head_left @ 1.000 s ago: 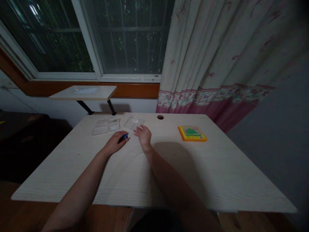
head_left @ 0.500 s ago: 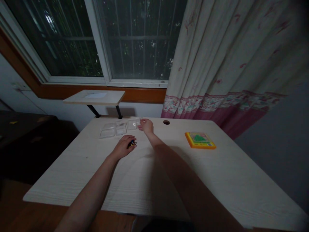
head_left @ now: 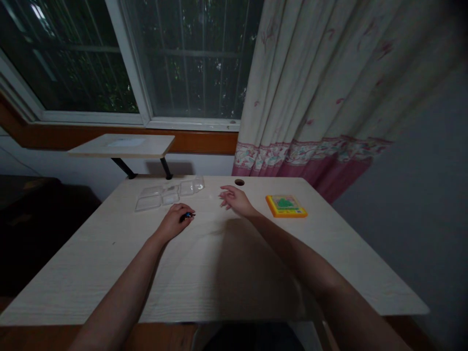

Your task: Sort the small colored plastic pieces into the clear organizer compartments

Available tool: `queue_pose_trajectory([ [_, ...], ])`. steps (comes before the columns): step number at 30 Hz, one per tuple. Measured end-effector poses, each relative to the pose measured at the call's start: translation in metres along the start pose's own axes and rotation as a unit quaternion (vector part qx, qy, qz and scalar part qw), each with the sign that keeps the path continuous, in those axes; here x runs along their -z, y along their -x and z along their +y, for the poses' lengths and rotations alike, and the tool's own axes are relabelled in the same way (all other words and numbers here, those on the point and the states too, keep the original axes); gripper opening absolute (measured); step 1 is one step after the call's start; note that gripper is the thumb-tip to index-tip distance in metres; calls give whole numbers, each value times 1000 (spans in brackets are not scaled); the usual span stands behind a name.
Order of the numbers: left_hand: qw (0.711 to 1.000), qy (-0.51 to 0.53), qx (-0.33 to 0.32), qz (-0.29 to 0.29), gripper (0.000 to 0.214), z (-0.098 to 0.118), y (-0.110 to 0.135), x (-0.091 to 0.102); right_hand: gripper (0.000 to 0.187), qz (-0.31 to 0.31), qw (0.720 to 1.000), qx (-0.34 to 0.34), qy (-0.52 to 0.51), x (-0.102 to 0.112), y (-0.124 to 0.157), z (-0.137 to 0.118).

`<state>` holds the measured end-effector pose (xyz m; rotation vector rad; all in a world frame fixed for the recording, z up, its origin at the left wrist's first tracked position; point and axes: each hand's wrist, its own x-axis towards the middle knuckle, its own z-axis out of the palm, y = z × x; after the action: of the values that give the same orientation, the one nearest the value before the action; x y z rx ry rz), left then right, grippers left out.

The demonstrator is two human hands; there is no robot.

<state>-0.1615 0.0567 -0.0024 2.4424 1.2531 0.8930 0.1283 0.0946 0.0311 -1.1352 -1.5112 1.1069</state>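
My left hand (head_left: pixel 174 220) rests on the pale wooden table (head_left: pixel 219 263), fingers curled round small coloured pieces (head_left: pixel 187 215), blue and dark, that poke out at the fingertips. My right hand (head_left: pixel 236 199) hovers just above the table with its fingers loosely spread and nothing in it. Clear plastic trays (head_left: pixel 164 194) lie in a row at the far edge, left of my right hand. A yellow-framed board with a green picture (head_left: pixel 285 205) lies flat to the right of that hand.
A round cable hole (head_left: pixel 239 182) sits near the table's far edge. A small shelf on black brackets (head_left: pixel 122 145) stands behind the table under the window. A patterned curtain (head_left: pixel 321 97) hangs at the right. Dark furniture is at the left.
My right hand has let go of the clear tray at the far edge and drawn back to the right. The tray now lies beside the others. My left hand stayed put.
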Motion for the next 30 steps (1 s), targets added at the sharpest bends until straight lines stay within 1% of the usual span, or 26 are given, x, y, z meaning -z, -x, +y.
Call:
queue_pose_trajectory([
  [1, 1000, 3, 1, 2, 23, 0, 0, 0, 36, 11, 998, 31, 60, 23, 9, -1],
  [2, 1000, 5, 1, 3, 23, 0, 0, -1, 33, 26, 989, 66, 131, 48, 18, -3],
  [4, 1000, 8, 3, -3, 24, 1, 0, -1, 31, 51, 952, 121, 276, 100, 33, -6],
  [6, 1000, 10, 3, -16, 25, 3, 0, -1, 39, 48, 910, 142, 386, 151, 46, -9],
  [8, 1000, 12, 3, -25, 27, 3, 0, -1, 54, 41, 874, 121, 469, 197, 57, -9],
  [10, 1000, 15, 2, -25, 27, 3, 0, -2, 74, 18, 843, 79, 531, 233, 65, -4],
  [12, 1000, 20, 2, -21, 27, 2, 0, -3, 87, -19, 824, 34, 566, 259, 72, 2],
  [13, 1000, 22, 2, -20, 27, 2, 1, -4, 89, -33, 820, 21, 571, 268, 74, 6],
  [16, 999, 29, 6, -20, 28, 3, 1, -6, 85, -61, 818, -12, 572, 281, 78, 14],
  [20, 999, 42, 9, -16, 28, 5, 2, -11, 74, -64, 820, -31, 568, 283, 77, 15],
  [23, 999, 53, 10, -4, 26, 5, 1, -14, 73, -59, 816, -19, 574, 280, 73, 11],
  [26, 997, 70, 12, 5, 26, 6, 0, -14, 75, -68, 805, -17, 589, 275, 69, 6],
  [28, 997, 78, 14, 7, 26, 7, 0, -13, 74, -71, 801, -13, 595, 269, 67, 1],
  [30, 996, 83, 17, 9, 27, 9, -1, -11, 71, -68, 802, 6, 594, 259, 65, -7],
])
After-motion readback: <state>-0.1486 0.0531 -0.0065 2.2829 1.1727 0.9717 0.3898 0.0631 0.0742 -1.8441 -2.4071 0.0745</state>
